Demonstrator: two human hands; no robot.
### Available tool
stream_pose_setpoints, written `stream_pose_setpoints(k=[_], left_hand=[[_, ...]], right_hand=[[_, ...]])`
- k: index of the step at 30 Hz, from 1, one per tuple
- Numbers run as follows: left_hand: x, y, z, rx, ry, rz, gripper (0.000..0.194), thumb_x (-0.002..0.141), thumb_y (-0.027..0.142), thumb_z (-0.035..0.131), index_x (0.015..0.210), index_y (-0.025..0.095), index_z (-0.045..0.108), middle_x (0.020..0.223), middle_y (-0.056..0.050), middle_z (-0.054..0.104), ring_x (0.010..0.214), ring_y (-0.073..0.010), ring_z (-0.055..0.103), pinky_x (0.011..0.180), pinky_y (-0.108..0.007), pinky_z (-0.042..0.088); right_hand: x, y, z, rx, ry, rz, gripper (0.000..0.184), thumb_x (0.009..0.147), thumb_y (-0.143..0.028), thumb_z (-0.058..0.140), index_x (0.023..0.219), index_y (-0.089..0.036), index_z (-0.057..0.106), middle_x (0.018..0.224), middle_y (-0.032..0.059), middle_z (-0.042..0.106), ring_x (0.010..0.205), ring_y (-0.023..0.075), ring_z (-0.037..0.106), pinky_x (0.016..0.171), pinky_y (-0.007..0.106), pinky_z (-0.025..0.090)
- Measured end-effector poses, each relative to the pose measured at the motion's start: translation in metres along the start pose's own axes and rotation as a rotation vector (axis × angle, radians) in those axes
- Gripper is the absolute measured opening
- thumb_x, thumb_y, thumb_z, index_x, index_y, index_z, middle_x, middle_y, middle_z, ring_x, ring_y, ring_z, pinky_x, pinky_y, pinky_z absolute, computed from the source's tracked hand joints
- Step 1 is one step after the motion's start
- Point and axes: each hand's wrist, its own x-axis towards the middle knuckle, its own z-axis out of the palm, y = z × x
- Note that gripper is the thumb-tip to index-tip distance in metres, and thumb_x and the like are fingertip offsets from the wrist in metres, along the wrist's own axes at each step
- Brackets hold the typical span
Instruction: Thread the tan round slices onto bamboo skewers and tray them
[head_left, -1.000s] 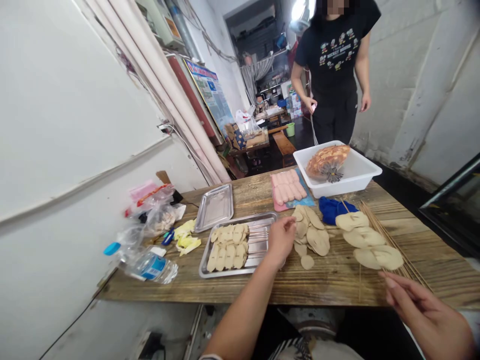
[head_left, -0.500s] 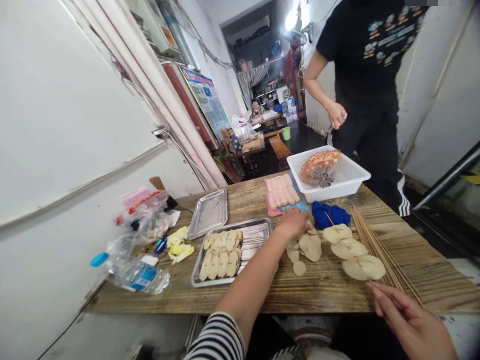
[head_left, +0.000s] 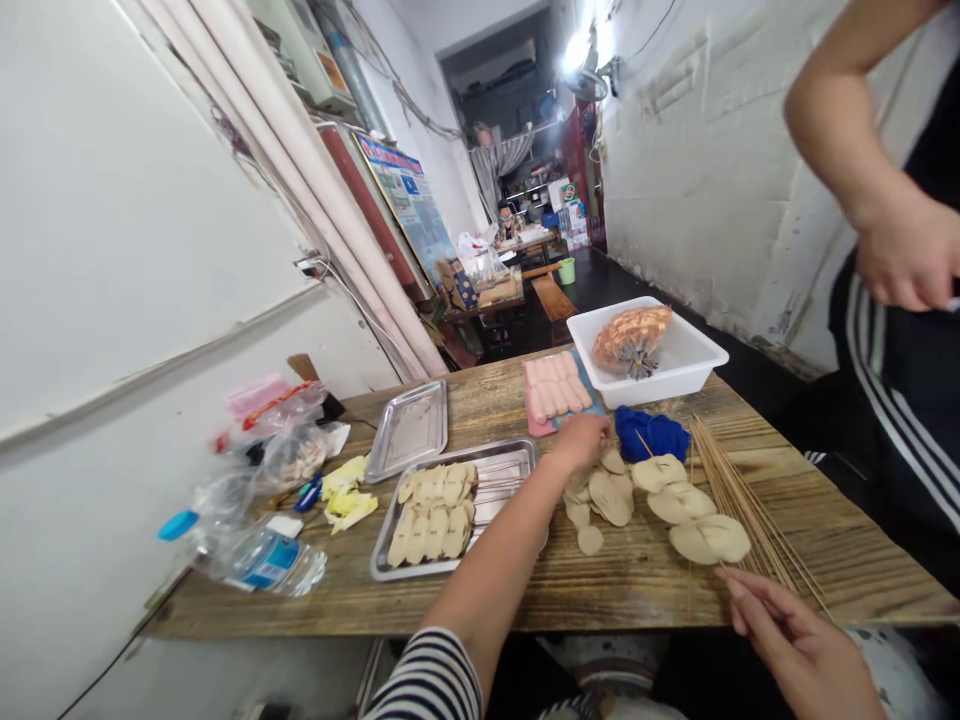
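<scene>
left hand (head_left: 585, 441) at loose slices (head_left: 611, 497), right hand (head_left: 799, 640) with a threaded skewer (head_left: 643, 441)
the right thumb and fingers clamp the skewer's lower end near the close edge of the table (head_left: 600, 600), 3 pale pieces (head_left: 681, 503) strung along it; the left hand is at the far edge of the slices, its fingers partly hidden, so i cannot tell if they are together; the slices lie just off the right edge of the metal tray (head_left: 420, 572)

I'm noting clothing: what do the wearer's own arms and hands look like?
The left arm wears a black-and-white striped sleeve; beyond its edge the arm is bare. The left hand and right hand are ungloved, with no watch or ring visible. No sleeve shows on the right side before the frame cuts off.
</scene>
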Motion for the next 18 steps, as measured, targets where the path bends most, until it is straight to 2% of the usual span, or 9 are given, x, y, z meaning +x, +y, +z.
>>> stream_pose_setpoints(k=[3, 6, 9, 12, 14, 18], left_hand=[[-0.007, 0.0, -0.004, -0.039, -0.03, 0.049, 0.008, 0.065, 0.015, 0.057, 0.07, 0.019, 0.062, 0.07, -0.001, 0.063, 0.074, -0.0166, 0.056, 0.076, -0.029, 0.042], [-0.017, 0.001, -0.008, -0.299, 0.049, 0.022, 0.013, 0.07, 0.019, 0.057, 0.082, 0.017, 0.061, 0.072, -0.002, 0.063, 0.071, -0.0137, 0.057, 0.071, -0.027, 0.045], [-0.033, 0.002, -0.012, -0.778, 0.14, -0.158, 0.023, 0.07, 0.022, 0.061, 0.092, 0.015, 0.06, 0.075, -0.003, 0.063, 0.068, -0.0128, 0.058, 0.068, -0.028, 0.048], [-0.051, 0.0, -0.017, -1.184, 0.139, -0.378, 0.026, 0.067, 0.02, 0.067, 0.091, 0.012, 0.061, 0.079, -0.006, 0.064, 0.071, -0.0136, 0.06, 0.073, -0.032, 0.05], [-0.059, -0.003, -0.019, -1.335, 0.161, -0.48, 0.021, 0.067, 0.015, 0.067, 0.086, 0.011, 0.061, 0.08, -0.006, 0.063, 0.072, -0.0135, 0.061, 0.076, -0.032, 0.05], [-0.07, -0.013, -0.022, -1.474, 0.248, -0.592, 0.015, 0.072, 0.012, 0.062, 0.086, 0.012, 0.056, 0.085, -0.008, 0.063, 0.079, -0.0167, 0.063, 0.078, -0.035, 0.051]], right_hand=[[-0.001, -0.005, 0.0, 0.003, 0.004, -0.007, 0.035, 0.073, -0.046, 0.051, 0.084, -0.018, 0.068, 0.051, -0.0013, 0.059, 0.053, 0.0159, 0.059, 0.057, 0.023, 0.05], [-0.004, -0.006, 0.002, 0.002, -0.007, 0.002, 0.034, 0.073, -0.046, 0.052, 0.087, -0.019, 0.068, 0.051, -0.0018, 0.059, 0.051, 0.0155, 0.059, 0.052, 0.022, 0.049], [-0.008, -0.008, 0.005, 0.005, -0.046, -0.016, 0.034, 0.072, -0.047, 0.053, 0.086, -0.02, 0.069, 0.051, -0.0021, 0.059, 0.05, 0.0146, 0.059, 0.052, 0.02, 0.049], [-0.012, -0.013, 0.012, 0.022, -0.097, -0.058, 0.033, 0.072, -0.047, 0.053, 0.084, -0.021, 0.069, 0.05, -0.0024, 0.058, 0.051, 0.014, 0.06, 0.057, 0.019, 0.05], [-0.013, -0.014, 0.018, 0.028, -0.129, -0.074, 0.032, 0.073, -0.046, 0.052, 0.083, -0.02, 0.069, 0.049, -0.0026, 0.057, 0.051, 0.014, 0.06, 0.057, 0.018, 0.05], [-0.016, -0.011, 0.026, 0.013, -0.19, -0.113, 0.031, 0.075, -0.044, 0.052, 0.084, -0.02, 0.069, 0.05, -0.0024, 0.058, 0.051, 0.0139, 0.06, 0.054, 0.017, 0.049]])
